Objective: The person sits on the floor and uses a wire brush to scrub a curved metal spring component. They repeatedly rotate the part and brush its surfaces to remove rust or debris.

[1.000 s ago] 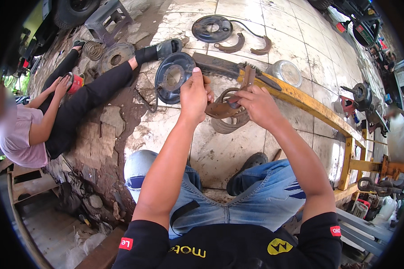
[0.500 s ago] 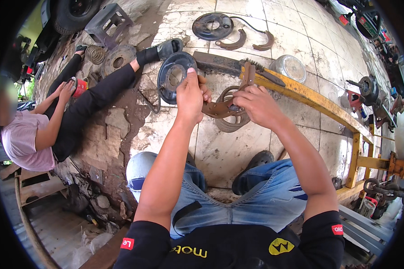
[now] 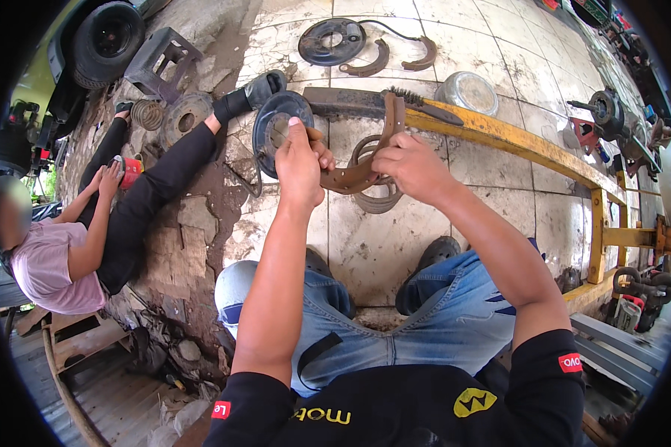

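At ten o'clock from the brake shoe (image 3: 354, 179), a black round plate (image 3: 262, 132). Left hand (image 3: 302, 164): closed about the shoe's left end, thumb extended. The shoe is held up between both hands. Right hand (image 3: 410, 167), three o'clock: fingers bunched at the inner curve; anything else gripped, I cannot tell. Step, in my judgement: two-handed working of the shoe. Next move calls for a firm left hold. Wire brush (image 3: 441, 112) noted at one o'clock.

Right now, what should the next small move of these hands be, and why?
Perhaps slide the right hand toward the upper end of the curved brown brake shoe: the left hand grips the other end, while the right is near its bend, leaving the upper end free.
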`<state>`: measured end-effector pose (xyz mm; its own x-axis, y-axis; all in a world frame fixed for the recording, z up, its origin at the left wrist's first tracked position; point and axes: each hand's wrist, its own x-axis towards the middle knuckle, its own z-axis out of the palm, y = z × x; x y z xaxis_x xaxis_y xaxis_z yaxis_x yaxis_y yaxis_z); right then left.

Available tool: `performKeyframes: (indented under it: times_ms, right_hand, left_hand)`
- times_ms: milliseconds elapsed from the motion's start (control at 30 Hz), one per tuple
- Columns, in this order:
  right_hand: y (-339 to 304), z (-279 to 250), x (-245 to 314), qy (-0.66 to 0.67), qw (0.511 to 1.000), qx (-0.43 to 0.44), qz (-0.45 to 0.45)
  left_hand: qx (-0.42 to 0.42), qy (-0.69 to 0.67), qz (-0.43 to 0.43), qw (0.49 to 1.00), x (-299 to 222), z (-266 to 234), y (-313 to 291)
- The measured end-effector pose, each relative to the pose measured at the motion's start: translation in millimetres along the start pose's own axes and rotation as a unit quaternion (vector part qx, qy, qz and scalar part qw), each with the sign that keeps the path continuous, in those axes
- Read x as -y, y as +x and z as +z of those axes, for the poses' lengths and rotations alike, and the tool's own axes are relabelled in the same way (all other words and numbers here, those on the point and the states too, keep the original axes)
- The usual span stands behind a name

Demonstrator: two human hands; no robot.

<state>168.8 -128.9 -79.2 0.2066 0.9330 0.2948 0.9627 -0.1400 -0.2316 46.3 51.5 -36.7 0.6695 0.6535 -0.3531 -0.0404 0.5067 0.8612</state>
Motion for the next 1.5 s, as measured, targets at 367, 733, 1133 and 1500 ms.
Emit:
performKeyframes:
  times_ms: [367,733,1133,1500]
  right_hand:
    - [3,-7,1,-0.043,0.999,-0.006,0.018]
    - [14,-27,5,-0.094,0.989,-0.096,0.062]
    - [3,-11,-2,-0.084,0.995,0.004,0.053]
    - [3,-3,-5,-0.075,0.995,-0.004,0.066]
  left_hand:
    - [0.012,0.005,0.008,1.0,0,2,-3]
    - [0.012,0.009,0.019,1.0,2,3,-4]
    - [0.031,0.04,0.024,0.998,0,6,-8]
    - [0.023,0.022,0.035,0.999,1,5,-6]
